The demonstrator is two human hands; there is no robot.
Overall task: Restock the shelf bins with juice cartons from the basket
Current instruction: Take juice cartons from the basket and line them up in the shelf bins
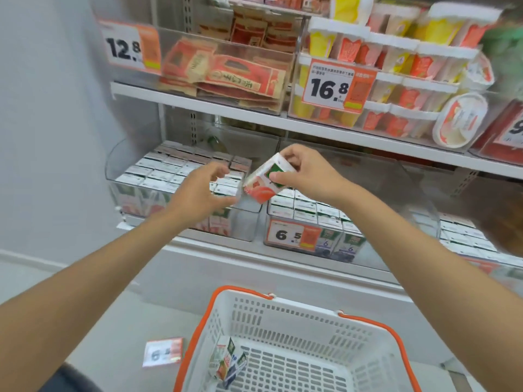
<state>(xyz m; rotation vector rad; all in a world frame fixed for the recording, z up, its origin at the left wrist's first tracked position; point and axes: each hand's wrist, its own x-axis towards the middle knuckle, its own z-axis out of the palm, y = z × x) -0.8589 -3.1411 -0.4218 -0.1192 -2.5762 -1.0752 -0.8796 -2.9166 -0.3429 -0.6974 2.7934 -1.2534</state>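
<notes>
Over the right edge of the left bin [111, 168], the right hand [308, 172] has its fingers clamped on the upper end of a tilted juice carton [261, 185]. Just left of the carton, the left hand [201, 193] hovers above that bin, fingers apart and loosely curled, holding nothing.

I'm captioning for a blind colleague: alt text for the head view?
A person's right hand holds a tilted juice carton over clear, stocked shelf bins; the left hand reaches beside it. Below, a white basket with orange handles holds a few cartons.
</notes>
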